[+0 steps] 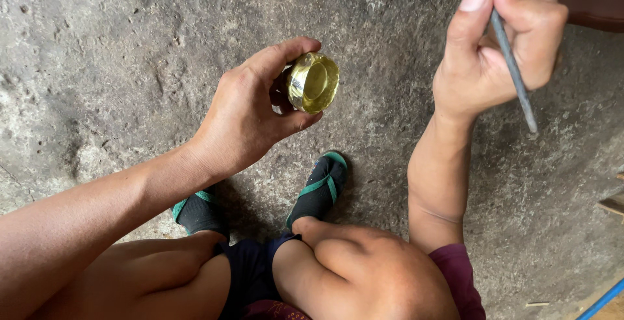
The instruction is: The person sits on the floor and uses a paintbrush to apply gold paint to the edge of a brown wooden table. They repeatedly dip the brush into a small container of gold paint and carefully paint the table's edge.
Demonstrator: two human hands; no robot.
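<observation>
The rough grey stone floor (130, 47) fills the view, pitted and cracked, and carries no package, label or sign that I can see. The person squats on it, bare knees low in the view at about 6 o'clock, and the two black slip-on shoes with green straps (320, 187) stand on the floor just below the middle.

The left hand (250, 109) sits a little left of centre. Its grip is closed around the small round shiny brass cup (313, 83), thumb on top and fingers beneath, so the cup is held off the floor, tipped on its side with the hollow facing up toward the camera and toward 3 o'clock. The brass is plain, with no mark on it.

The right hand (504, 40) is up at 1 o'clock, well apart from the cup. Its grip is closed on the thin grey metal rod (513, 66), pinched like a pen, and the rod's tip points down toward 5 o'clock, close to the floor.

As a judgement, the work goes best if the left hand keeps the cup steady with the hollow turned toward the rod, and the right hand holds the rod low on the shaft for control. The polished brass may slip.

At the far lower right, a thin blue pipe (601, 302) crosses the corner.
</observation>
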